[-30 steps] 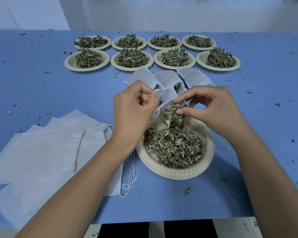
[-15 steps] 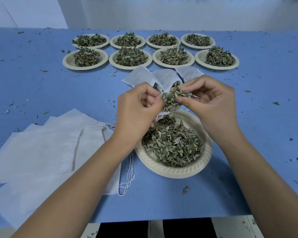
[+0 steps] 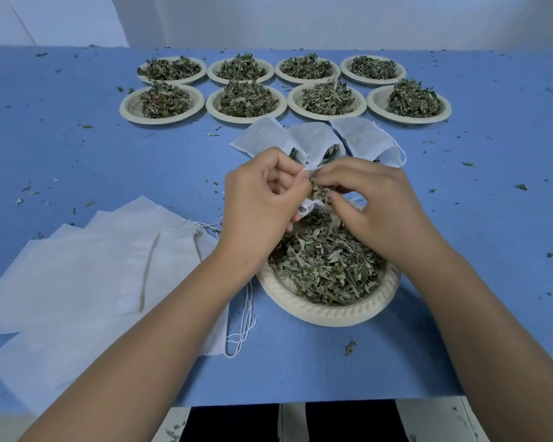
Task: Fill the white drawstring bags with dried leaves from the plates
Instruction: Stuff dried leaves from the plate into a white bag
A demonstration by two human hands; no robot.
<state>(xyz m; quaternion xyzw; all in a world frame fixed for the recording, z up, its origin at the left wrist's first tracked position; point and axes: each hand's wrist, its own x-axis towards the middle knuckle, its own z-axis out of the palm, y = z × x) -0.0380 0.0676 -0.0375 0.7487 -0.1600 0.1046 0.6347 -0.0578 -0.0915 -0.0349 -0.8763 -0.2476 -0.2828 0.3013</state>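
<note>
A cream paper plate (image 3: 329, 315) heaped with dried leaves (image 3: 326, 266) sits near the table's front edge. Above its far rim my left hand (image 3: 259, 205) pinches the mouth of a small white drawstring bag (image 3: 308, 207). My right hand (image 3: 367, 205) holds a pinch of leaves (image 3: 320, 193) at the bag's opening, its fingers curled round them. Most of the bag is hidden between my hands. Three white bags (image 3: 320, 141) holding some leaves lie just behind my hands.
Several more plates of dried leaves (image 3: 246, 98) stand in two rows at the back of the blue table (image 3: 77, 154). A stack of flat white bags (image 3: 93, 275) with loose drawstrings (image 3: 243, 317) lies at the front left. Leaf crumbs are scattered over the table.
My right hand lifted a pinch of leaves off the plate and brought it to the bag's mouth, pushing it in. My left hand kept its hold on the bag.
</note>
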